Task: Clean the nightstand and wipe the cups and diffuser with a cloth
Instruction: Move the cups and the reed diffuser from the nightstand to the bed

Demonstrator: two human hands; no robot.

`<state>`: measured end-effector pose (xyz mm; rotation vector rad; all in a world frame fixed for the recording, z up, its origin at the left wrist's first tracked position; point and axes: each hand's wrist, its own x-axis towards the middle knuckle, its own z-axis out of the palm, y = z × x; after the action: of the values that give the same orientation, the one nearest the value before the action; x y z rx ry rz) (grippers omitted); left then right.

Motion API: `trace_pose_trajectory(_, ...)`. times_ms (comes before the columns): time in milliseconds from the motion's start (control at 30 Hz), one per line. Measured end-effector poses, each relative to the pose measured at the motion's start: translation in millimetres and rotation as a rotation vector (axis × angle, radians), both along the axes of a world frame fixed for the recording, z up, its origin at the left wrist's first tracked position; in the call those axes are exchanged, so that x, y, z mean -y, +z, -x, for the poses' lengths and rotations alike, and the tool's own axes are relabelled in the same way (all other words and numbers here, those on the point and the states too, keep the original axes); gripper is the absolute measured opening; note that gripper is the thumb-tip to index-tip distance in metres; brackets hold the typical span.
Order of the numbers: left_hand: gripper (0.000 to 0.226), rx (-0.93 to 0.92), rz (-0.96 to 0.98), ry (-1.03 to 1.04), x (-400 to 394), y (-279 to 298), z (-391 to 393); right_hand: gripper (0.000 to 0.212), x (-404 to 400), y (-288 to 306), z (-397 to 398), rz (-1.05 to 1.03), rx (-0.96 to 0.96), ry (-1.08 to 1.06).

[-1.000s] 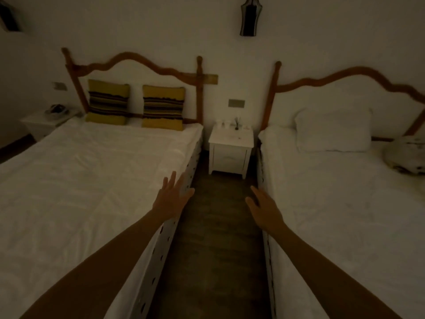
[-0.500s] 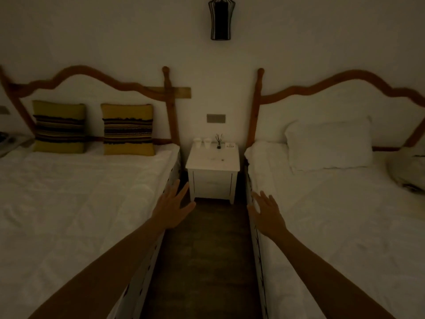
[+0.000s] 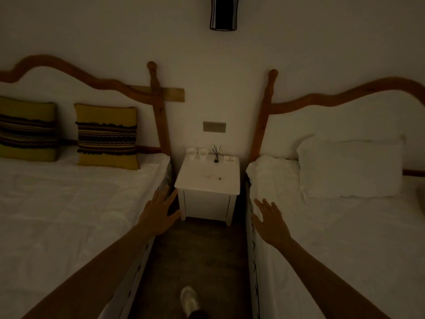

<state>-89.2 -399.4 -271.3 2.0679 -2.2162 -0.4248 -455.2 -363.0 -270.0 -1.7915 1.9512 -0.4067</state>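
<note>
Both grips empty: left hand and right hand spread wide. Head view: two cups and reed diffuser stand at nightstand rear. Judged light, tippable; hold bodies low.

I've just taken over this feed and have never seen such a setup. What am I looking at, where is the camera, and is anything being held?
There is no machine here. A person wears one wide camera on the head, looking forward and down, so you see their own arms. The left hand and the right hand are both open and hold nothing; no cloth is visible. They stand in the aisle between two beds, facing a white nightstand. At its back stand two white cups, a reed diffuser and a small card. A few small bits lie on the top; the room is too dim to tell what they are.
</note>
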Motion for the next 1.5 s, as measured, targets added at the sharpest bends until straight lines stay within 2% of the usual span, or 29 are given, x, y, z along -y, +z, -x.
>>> trace_pose_trajectory(333, 0.077, -0.133, -0.034, 0.046, 239.2, -6.0, -23.7, 0.060, 253.4, -2.0, -14.2, -0.009, 0.041, 0.007)
trace_pose_trajectory(467, 0.081, -0.295, -0.047, 0.143, 296.9, -15.1, -29.4, 0.060, 311.4, -15.7, -35.3, -0.042, 0.114, -0.098)
trace_pose_trajectory(567, 0.087, -0.276, -0.099, 0.095, 339.6, -29.2, -34.4, 0.061, 345.2, -34.5, -53.9, -0.103, 0.135, -0.040)
trace_pose_trajectory(700, 0.081, -0.264, -0.117, 0.069, 397.1, -48.1, -40.2, 0.061, 416.0, -55.5, -70.4, -0.160, 0.087, 0.059)
trace_pose_trajectory(800, 0.080, -0.368, -0.138, 0.145, 444.8, -68.0, -35.9, 0.060, 491.6, -74.4, -88.0, -0.186, 0.112, 0.083)
trace_pose_trajectory(900, 0.083, -0.408, -0.151, 0.227, 501.7, -94.2, -33.9, 0.060, 574.2, -107.2, -112.5, -0.196, 0.035, 0.206)
trace_pose_trajectory(1100, 0.080, -0.332, -0.196, 0.228, 594.7, -140.2, -23.8, 0.065, 662.6, -150.4, -158.5, -0.268, -0.104, 0.478)
trace_pose_trajectory(1233, 0.084, -0.288, -0.248, 0.249, 641.5, -186.5, -21.5, 0.069, 720.4, -184.6, -178.2, -0.284, -0.161, 0.512)
trace_pose_trajectory(1400, 0.089, -0.247, -0.304, 0.252, 678.5, -248.2, -19.4, 0.074, 781.3, -239.2, -189.5, -0.296, -0.321, 0.600)
trace_pose_trajectory(1500, 0.091, -0.170, -0.292, 0.252, 698.6, -279.1, -18.1, 0.076, 814.1, -273.1, -201.4, -0.309, -0.379, 0.542)
